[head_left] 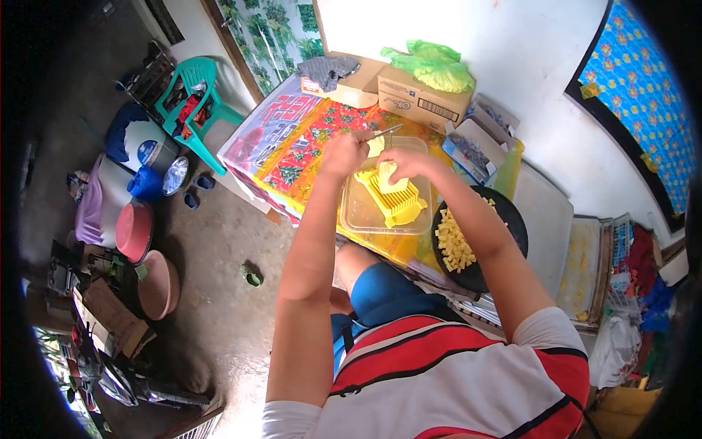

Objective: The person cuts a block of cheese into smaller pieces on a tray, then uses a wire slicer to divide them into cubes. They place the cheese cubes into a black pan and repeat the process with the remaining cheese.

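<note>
My left hand [345, 152] is closed around the handle of a knife [387, 130], whose blade points right over the back of a clear plastic container [351, 212]. Inside that container lies a yellow ridged slicer [398, 203]. Above the slicer, my right hand [406, 165] grips a pale yellow piece [387, 179], perhaps peeled potato. Another pale piece [376, 146] shows between my two hands, near the blade. To the right, a round black pan [512, 219] holds many small yellow cubes [455, 245], partly covered by my right forearm.
Behind the container stand a cardboard box [417, 101] with a green plastic bag [431, 66] and an open box [479, 146]. A colourful cloth [292, 157] covers the table. On the floor are a green chair [197, 102], basins [158, 285] and a slipper [252, 275].
</note>
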A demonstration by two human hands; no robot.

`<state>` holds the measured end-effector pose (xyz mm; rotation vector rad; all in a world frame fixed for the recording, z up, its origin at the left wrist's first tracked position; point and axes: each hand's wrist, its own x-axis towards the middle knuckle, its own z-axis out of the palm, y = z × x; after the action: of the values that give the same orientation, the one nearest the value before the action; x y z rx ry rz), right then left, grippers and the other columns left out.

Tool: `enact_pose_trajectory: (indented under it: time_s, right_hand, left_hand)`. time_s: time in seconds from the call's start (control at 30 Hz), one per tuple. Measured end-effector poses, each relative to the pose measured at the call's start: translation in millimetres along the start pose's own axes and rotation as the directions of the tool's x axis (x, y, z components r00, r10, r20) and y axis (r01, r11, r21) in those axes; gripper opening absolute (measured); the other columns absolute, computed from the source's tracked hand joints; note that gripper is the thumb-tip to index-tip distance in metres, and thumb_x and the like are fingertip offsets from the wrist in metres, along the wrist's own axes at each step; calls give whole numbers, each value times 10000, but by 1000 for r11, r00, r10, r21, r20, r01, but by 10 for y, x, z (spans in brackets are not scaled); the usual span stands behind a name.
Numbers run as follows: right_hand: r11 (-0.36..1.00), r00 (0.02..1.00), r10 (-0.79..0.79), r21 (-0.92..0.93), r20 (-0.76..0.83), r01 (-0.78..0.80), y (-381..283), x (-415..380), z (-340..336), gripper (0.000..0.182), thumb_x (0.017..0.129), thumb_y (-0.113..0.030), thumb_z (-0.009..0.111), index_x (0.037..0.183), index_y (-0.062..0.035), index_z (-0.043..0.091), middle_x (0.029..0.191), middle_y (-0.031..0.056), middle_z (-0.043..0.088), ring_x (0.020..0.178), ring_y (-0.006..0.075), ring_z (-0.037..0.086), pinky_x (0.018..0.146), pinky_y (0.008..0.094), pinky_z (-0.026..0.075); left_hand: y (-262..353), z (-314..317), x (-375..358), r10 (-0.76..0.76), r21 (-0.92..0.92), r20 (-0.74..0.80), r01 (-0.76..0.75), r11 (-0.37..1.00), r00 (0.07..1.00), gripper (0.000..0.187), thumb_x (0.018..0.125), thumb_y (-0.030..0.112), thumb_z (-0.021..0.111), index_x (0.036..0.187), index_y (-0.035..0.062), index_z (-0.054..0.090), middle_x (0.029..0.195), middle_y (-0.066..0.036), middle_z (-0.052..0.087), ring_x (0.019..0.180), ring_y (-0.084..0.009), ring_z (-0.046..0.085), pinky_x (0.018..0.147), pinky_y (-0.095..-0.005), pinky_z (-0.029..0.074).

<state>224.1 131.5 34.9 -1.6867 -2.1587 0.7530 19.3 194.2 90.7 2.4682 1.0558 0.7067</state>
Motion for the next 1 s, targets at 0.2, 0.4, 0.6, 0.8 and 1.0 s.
enact_pose_trajectory:
  time_s: [0.2,0.4,0.6,0.8,1.0]
  right_hand:
    - [809,901,392,536,-187,-241,151,-237,139,578,696,-326,842,1089,28,610,937,120,658,822,211,660,636,347,559]
    - [409,726,687,837,-22,-362,194,-440,544,617,755,-424,808,1080,45,573,861,114,639,634,198,637,551,342,578]
    - [612,787,614,660,-50,-435,168,-516,523,643,775,-520,760,1017,57,609,824,114,649,625,177,636,544,308,553]
    - [863,864,487,226,-126,-453,42,-593,356,820,729,-498,777,1285,56,543,1209,228,611,1041,307,631,912,366,492]
    - [989,951,145,60,-272,-134,92,-512,610,1008,657,-429,808,1456,2,369,1334,278,538,1261,373,511,1058,404,400]
  left_hand:
    - [20,9,12,-11,11,7,11,1000,1000,305,824,192,598,1093,227,737,934,-128,723,866,-305,699,824,-417,553]
    - [0,20,13,3,-4,-9,-3,1000,1000,313,824,204,594,1104,221,735,922,-145,719,871,-314,695,832,-427,549]
    - [8,33,3,-12,14,13,11,1000,1000,311,825,208,592,1101,223,735,920,-156,716,874,-327,693,839,-436,545]
    - [38,31,-8,-36,28,27,36,999,999,315,826,208,590,1107,224,732,924,-154,717,875,-329,693,843,-437,544]
    - [55,8,-25,-27,41,44,25,999,999,317,830,225,589,1114,226,729,924,-139,722,875,-314,697,832,-422,548]
